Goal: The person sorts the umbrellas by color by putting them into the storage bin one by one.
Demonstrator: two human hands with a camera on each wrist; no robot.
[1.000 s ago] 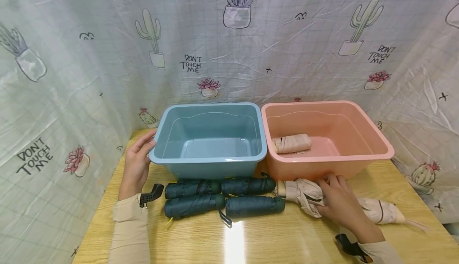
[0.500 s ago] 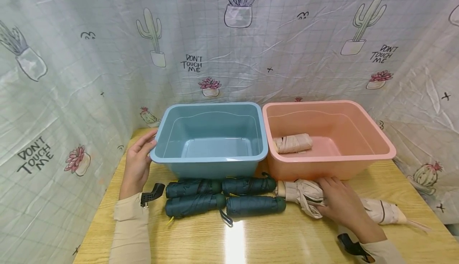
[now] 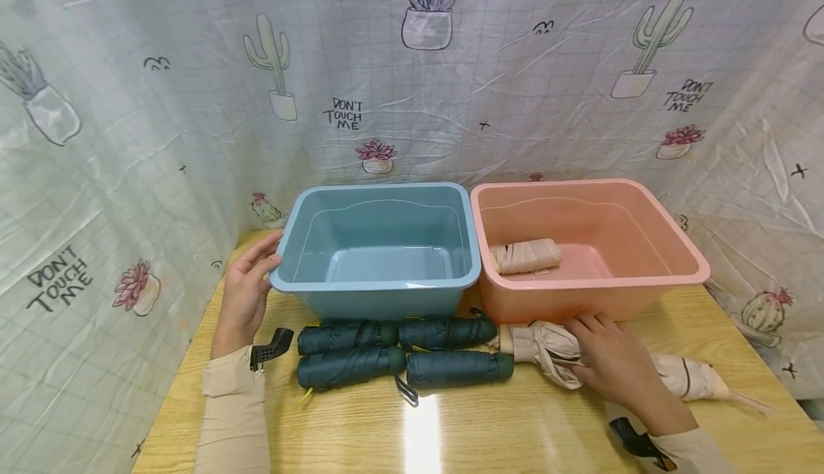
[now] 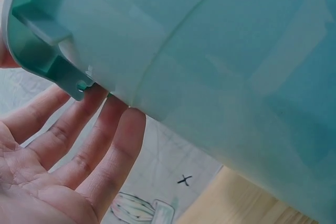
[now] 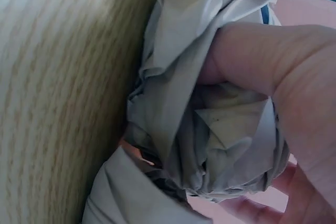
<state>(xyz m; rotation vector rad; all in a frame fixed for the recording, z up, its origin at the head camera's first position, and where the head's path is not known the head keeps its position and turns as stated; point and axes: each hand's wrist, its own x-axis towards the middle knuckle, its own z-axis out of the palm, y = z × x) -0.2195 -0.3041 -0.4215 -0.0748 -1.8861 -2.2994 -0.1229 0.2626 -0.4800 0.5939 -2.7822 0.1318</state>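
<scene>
My left hand (image 3: 246, 284) touches the left end of a blue bin (image 3: 386, 288) with nearly straight fingers. In the left wrist view, the fingers (image 4: 100, 156) rest against its outer wall below the rim, with part of the thumb at the rim's edge. My right hand (image 3: 611, 363) grips a beige folded umbrella (image 3: 543, 345) on the table, in front of the pink bin (image 3: 592, 284). The right wrist view shows the thumb pressed into its loose cloth (image 5: 178, 93). Another beige umbrella (image 3: 692, 379) lies partly hidden behind that hand.
Several dark green folded umbrellas (image 3: 457, 369) lie in two rows before the blue bin. A beige umbrella (image 3: 528, 256) is inside the pink bin. The bins stand side by side on the wooden table (image 3: 347, 431), with a printed curtain (image 3: 489, 88) behind.
Hardly anything differs. The right hand shifts very slightly over the beige umbrella, still holding it; the left hand stays at the blue bin.
</scene>
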